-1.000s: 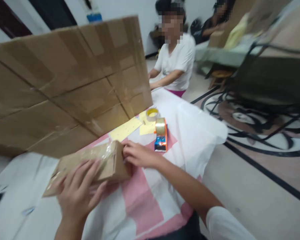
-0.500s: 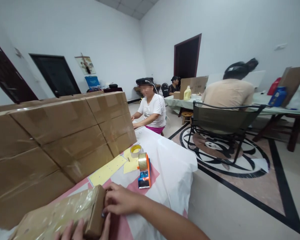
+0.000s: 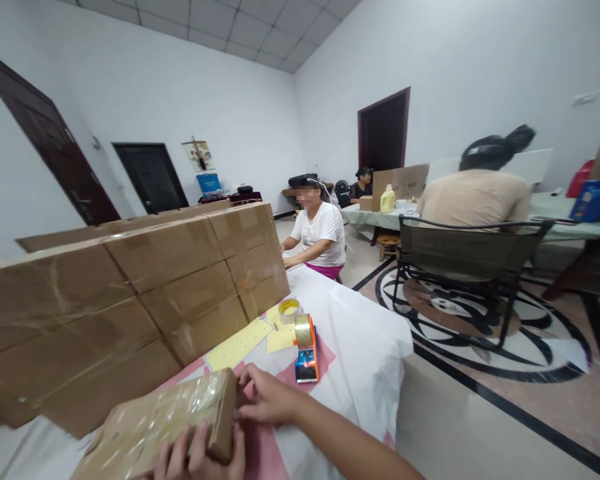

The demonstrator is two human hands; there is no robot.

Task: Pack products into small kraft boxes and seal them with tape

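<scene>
A small brown cardboard parcel (image 3: 160, 423) wrapped in clear tape lies on the white and pink tablecloth (image 3: 360, 360) at the bottom of the view. My left hand (image 3: 195, 460) curls over its near edge, gripping it. My right hand (image 3: 265, 400) presses its closed fingers against the parcel's right end. An orange and blue tape dispenser (image 3: 306, 347) with a tan roll stands just beyond my right hand.
A wall of taped cardboard boxes (image 3: 130, 293) runs along the table's left. A tape roll (image 3: 289, 309) and yellow sheets (image 3: 240, 343) lie behind the dispenser. A person in white (image 3: 320, 233) sits at the far end. A person in a folding chair (image 3: 460, 260) sits to the right.
The view has lifted from the tabletop to the room. Both hands stay on the parcel, which now sits lower in view. The dispenser and boxes have not moved.
</scene>
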